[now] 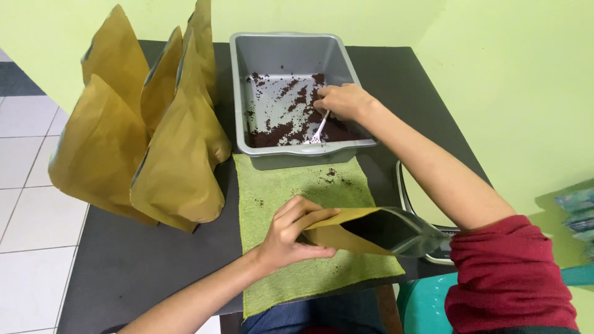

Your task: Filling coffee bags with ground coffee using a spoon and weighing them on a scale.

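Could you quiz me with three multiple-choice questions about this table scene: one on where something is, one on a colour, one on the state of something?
1. Where is the white spoon?
A. On the floor
B. In the grey tub, among the dark brown grounds
C. Inside a standing pouch

2. What colour is the cloth in front of the tub?
A. Green
B. Red
C. White

3. What state is the brown pouch in the left hand?
A. Sealed and upright
B. Torn in two
C. Open at the mouth, tipped sideways

Answers:
1 B: the right hand holds the spoon inside the tub.
2 A: the towel under the pouch is plainly green.
3 C: its dark inside shows through the open mouth, and it lies tilted over the cloth.
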